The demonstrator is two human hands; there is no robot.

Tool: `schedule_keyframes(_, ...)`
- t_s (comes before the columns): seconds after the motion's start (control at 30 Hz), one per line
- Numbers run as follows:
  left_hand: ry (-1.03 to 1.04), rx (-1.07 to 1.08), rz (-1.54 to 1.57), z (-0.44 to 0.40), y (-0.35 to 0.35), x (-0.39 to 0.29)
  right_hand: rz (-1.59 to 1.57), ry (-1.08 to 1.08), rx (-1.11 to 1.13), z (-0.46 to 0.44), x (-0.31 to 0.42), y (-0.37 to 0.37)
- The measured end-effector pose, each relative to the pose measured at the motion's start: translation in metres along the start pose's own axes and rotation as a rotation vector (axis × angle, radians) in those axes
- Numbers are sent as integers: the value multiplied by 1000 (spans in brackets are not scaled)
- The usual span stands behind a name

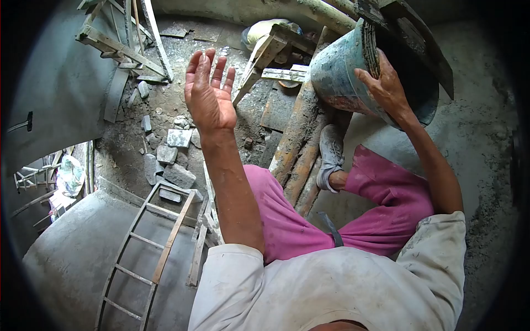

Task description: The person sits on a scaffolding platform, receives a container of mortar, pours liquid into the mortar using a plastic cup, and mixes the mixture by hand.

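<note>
My left hand [212, 91] is raised at the upper middle, palm up, fingers apart and slightly curled, with nothing in it. At the upper right, my right hand [386, 85] grips a bundle of dark, mortar-crusted strands or rope [370, 48] against the side of a bucket [339, 69]. The bucket is blue-green, smeared with grey, and tilted so its dark mouth faces right. A dark flat board [422, 47] lies across the bucket's opening. What is inside the bucket is hidden in shadow.
Mortar-covered poles [298, 129] run diagonally beneath the bucket, beside my shoe [331, 154]. Broken blocks [179, 138] lie on the dirty floor at left. A wooden ladder [132, 270] stands lower left, and a timber frame [124, 49] leans at upper left.
</note>
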State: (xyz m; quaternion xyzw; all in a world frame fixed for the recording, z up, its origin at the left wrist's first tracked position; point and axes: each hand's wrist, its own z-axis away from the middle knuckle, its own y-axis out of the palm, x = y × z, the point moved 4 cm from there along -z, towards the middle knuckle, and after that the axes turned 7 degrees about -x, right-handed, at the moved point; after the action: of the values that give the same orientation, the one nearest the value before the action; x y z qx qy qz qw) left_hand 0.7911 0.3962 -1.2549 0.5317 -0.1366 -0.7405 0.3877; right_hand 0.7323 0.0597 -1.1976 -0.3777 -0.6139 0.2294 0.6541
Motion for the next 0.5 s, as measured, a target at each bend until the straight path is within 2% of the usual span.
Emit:
schedule_keyframes(0.17, -94, -4, 59, -3, -2, 7, 5, -47, -25, -1, -3, 0)
schedule_keyframes(0.3, -100, -32, 73, -6, -12, 0, -38, 0, 26, 0, 3, 0)
schedule_keyframes(0.5, -109, -85, 117, -14, -31, -13, -15, -53, 22, -3, -2, 1)
